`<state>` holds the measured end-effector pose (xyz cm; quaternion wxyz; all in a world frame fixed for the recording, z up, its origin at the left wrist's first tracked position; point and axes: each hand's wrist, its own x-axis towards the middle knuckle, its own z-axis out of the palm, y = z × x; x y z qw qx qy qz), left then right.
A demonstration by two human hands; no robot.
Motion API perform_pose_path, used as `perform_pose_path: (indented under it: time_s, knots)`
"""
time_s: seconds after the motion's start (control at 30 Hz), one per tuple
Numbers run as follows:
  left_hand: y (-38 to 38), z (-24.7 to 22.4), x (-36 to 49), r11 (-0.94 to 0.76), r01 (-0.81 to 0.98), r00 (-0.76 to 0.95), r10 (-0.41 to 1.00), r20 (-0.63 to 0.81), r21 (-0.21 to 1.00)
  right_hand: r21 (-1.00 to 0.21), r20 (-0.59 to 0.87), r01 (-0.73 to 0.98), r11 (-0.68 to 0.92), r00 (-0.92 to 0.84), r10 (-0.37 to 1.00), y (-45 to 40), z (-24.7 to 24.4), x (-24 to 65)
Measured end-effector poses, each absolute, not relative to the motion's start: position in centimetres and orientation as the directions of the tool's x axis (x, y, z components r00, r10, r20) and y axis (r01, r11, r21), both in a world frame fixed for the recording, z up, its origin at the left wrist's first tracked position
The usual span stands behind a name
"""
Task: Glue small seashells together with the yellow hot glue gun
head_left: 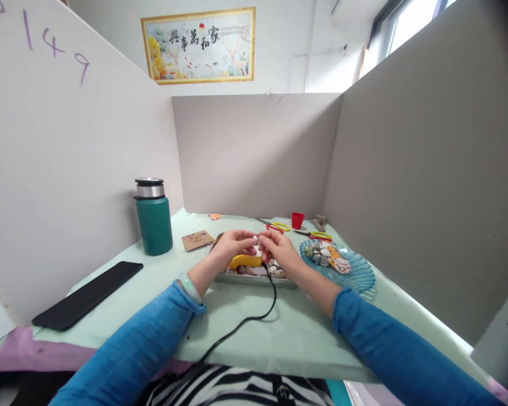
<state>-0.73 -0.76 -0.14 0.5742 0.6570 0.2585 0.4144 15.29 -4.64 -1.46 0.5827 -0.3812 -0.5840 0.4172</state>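
My left hand (233,243) and my right hand (279,248) meet over a metal tray (254,281), thumbs and fingertips pinched. Between them is a small whitish piece (255,240), possibly a shell, mostly covered by the fingers. Both hands seem to grip it. Just below, a yellow-handled tool (245,261), which looks like a hot glue gun, lies across the tray. Its black cord (249,319) runs over the table toward my body. Small shells (277,272) lie in the tray around it, and my hands hide the tray's far part.
Right of the tray stands a blue glass plate (364,273) of shells. Behind are two pairs of scissors (281,226) and a red cup (297,220). Leftward are a brown card (197,241), a green bottle (153,225) and a black flat pad (88,294). Grey partitions (258,152) enclose the table.
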Motion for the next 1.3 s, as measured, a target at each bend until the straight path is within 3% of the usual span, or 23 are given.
perform_pose_path:
  time_s: [0.53, 0.97, 1.3]
  knots:
    - [-1.09, 0.27, -0.62, -0.202, -0.140, 0.474, 0.846, 0.245, 0.969, -0.914, 0.406, -0.009, 0.406, -0.039, 0.913, -4.40, -1.88, 15.41]
    - [-0.93, 0.16, -0.22, -0.339, -0.029, 0.430, 0.845, 0.318, 0.940, -0.904, 0.426, 0.023, 0.426, -0.027, 0.904, -4.51, -1.67, 15.40]
    - [-1.34, 0.45, -0.41, -0.287, -0.082, 0.459, 0.839, 0.292, 0.954, -0.895, 0.444, 0.015, 0.445, -0.033, 0.895, -4.55, -1.65, 15.32]
